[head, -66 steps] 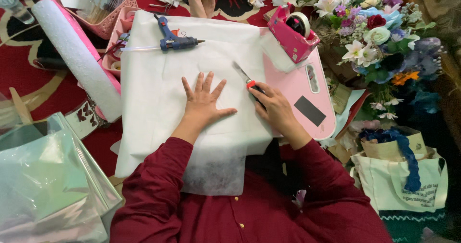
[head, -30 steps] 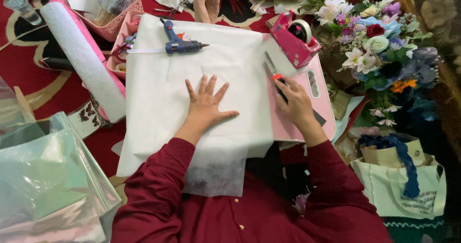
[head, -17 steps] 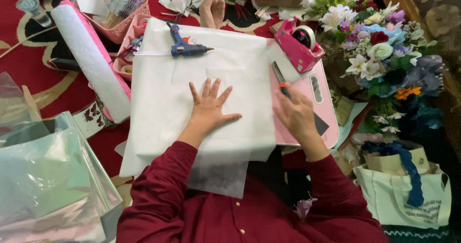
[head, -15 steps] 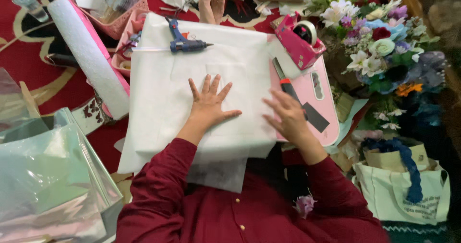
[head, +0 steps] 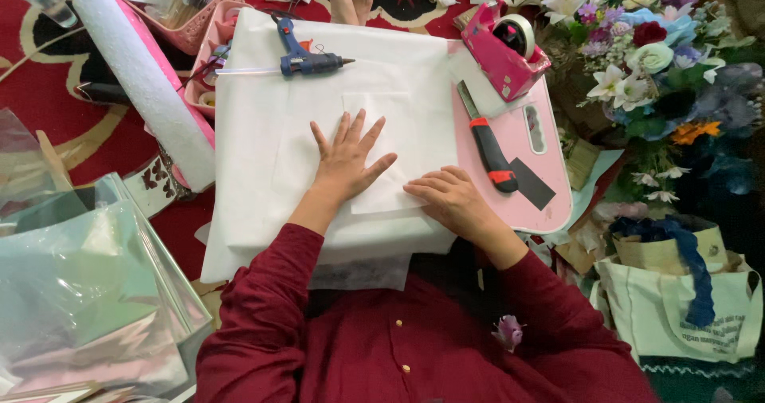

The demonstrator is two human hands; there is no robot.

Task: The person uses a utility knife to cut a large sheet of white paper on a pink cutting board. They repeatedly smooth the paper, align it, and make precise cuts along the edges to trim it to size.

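- The thing in hand is a small white paper square [head: 381,152]. It lies on top of a big white sheet [head: 263,164], near the middle of that sheet.
- The left hand [head: 347,157] lies flat on the paper square, with its fingers spread wide and pressing down. It is not pinching anything.
- The right hand [head: 451,199] rests at the lower right corner of the paper square. Its fingers are close together and bent a little, touching the paper edge. It holds nothing.
- I think the paper is very light, thin and soft. It would bend, crease or tear easily, and it could slide on the big sheet.
- A good place to take hold would be a corner or an edge, with a soft pinch, while the other hand keeps it flat.
- The utility knife [head: 488,141], black with an orange tip, lies to the right of the paper square, on a pink board [head: 550,204].
- A blue glue gun [head: 307,57] lies above the paper square, on the big sheet.
- A pink tape dispenser [head: 504,49] stands up and to the right of the paper square.
- What differs: about two seconds ago the right hand held the knife and was cutting. Now the knife is put down and that hand is empty, on the paper.
- The left hand has stayed flat in nearly the same spot.
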